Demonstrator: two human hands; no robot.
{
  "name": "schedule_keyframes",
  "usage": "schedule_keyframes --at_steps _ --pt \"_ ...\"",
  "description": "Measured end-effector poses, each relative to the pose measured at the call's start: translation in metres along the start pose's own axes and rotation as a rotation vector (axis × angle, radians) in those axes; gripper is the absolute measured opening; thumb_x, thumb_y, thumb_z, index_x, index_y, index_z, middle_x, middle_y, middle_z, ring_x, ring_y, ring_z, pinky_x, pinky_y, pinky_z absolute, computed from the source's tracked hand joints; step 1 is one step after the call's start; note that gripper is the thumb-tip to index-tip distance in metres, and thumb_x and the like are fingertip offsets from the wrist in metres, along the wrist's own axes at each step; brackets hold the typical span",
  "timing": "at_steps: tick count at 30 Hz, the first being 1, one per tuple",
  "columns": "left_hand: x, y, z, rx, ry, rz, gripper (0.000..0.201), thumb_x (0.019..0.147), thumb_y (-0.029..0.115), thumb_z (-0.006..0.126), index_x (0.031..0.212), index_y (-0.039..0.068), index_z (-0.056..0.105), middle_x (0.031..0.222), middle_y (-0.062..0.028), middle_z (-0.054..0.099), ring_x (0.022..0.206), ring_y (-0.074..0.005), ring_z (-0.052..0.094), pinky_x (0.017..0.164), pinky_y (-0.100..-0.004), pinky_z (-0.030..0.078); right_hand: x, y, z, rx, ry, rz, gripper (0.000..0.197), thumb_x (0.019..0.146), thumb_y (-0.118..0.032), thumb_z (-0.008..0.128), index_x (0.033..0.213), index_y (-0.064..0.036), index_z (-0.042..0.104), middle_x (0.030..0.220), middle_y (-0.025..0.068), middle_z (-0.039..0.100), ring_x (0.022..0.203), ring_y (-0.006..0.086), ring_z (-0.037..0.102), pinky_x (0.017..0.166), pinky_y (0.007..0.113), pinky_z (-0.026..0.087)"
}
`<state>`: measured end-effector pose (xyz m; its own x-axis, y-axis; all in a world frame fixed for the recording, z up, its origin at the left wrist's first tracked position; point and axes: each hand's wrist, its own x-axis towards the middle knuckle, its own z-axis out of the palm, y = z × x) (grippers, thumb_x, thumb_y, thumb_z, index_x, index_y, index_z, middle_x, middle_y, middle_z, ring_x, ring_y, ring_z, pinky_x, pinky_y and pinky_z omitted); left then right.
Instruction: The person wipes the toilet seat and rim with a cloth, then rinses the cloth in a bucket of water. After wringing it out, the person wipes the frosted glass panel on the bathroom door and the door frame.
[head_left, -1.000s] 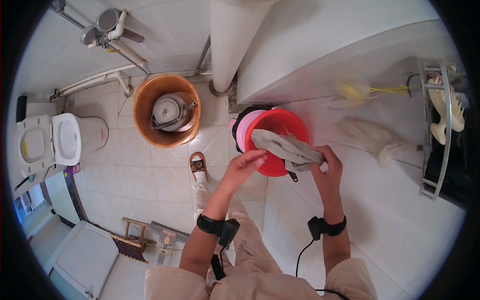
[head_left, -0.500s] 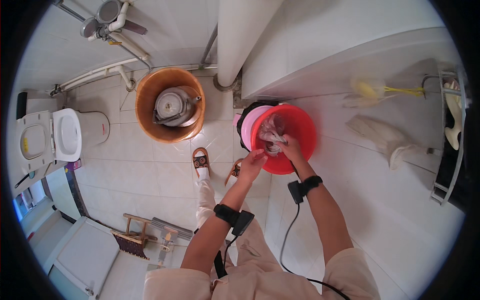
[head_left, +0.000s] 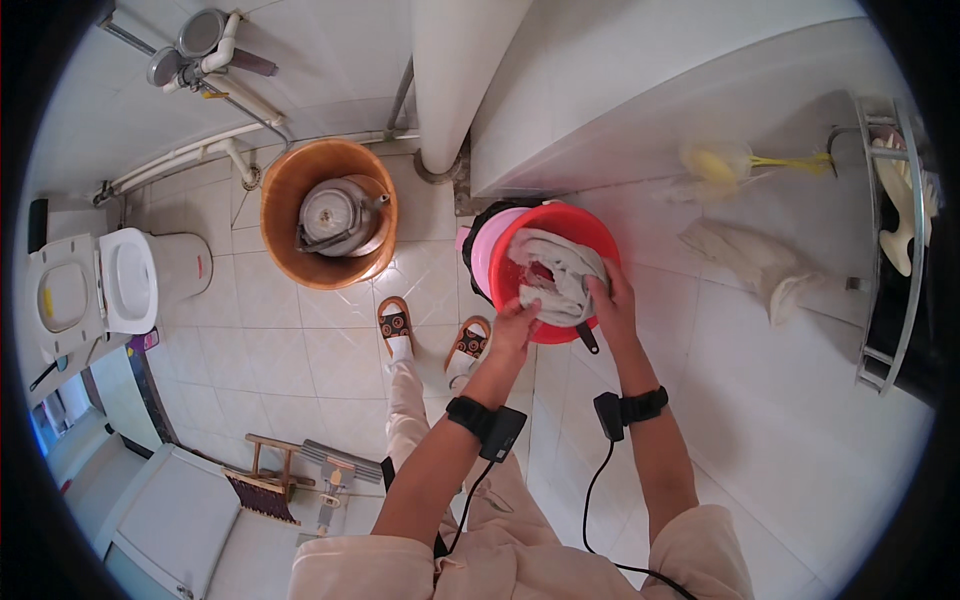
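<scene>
A ring-shaped, grey-white soft cloth cover [head_left: 568, 262] is spread over the red basin [head_left: 600, 228], its middle hole showing the red below. A black tab [head_left: 588, 338] hangs from its near edge. On the cover's left edge my left hand [head_left: 514, 328] is closed, thumb and fingers pinching the cloth. My right hand [head_left: 616, 300] grips the right side, fingers partly hidden by the cloth. The basin sits over or beside a pink basin [head_left: 487, 250], with black plastic around it. What lies under the cover in the red basin is mostly hidden.
A wooden tub [head_left: 285, 240] holding a metal kettle [head_left: 338, 216] stands at the far left. A white toilet [head_left: 135, 280] is by the left wall, a folding stool [head_left: 265, 490] nearer. On the right, a metal rack [head_left: 905, 260], a yellow-handled brush [head_left: 790, 161] and beige cloth [head_left: 745, 262].
The cloth, bunched in my right hand inside the red basin before, is opened out into a ring. My left hand has come to its left edge. The view has shifted slightly.
</scene>
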<state>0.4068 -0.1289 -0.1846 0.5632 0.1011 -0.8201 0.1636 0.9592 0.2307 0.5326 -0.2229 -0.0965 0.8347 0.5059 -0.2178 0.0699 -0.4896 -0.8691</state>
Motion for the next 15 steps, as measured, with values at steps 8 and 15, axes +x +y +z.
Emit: schedule_keyframes --at_steps 8,15 --pt "-0.002 0.002 0.005 -0.222 -0.066 0.454 0.018 0.094 0.008 0.057 0.112 0.01 0.055 0.095 0.0014 0.063 0.086 -0.0073 0.059 0.079 -0.0239 0.048 0.011 0.061 -0.005 0.314 0.167 0.238 0.036 0.093 -0.019 0.056 0.125 -0.0022 0.052 0.12 0.011 0.059 0.113 0.0262 0.056 0.094 0.033 0.044" --pt "0.014 -0.024 -0.018 0.039 0.265 0.349 0.013 0.092 0.013 0.062 0.094 0.006 0.051 0.082 -0.0007 0.059 0.067 -0.0068 0.054 0.056 -0.0217 0.046 0.016 0.046 -0.007 1.213 0.264 0.408 0.041 0.094 -0.021 0.055 0.131 -0.008 0.043 0.13 0.0085 0.051 0.121 0.0239 0.049 0.102 0.041 0.041"
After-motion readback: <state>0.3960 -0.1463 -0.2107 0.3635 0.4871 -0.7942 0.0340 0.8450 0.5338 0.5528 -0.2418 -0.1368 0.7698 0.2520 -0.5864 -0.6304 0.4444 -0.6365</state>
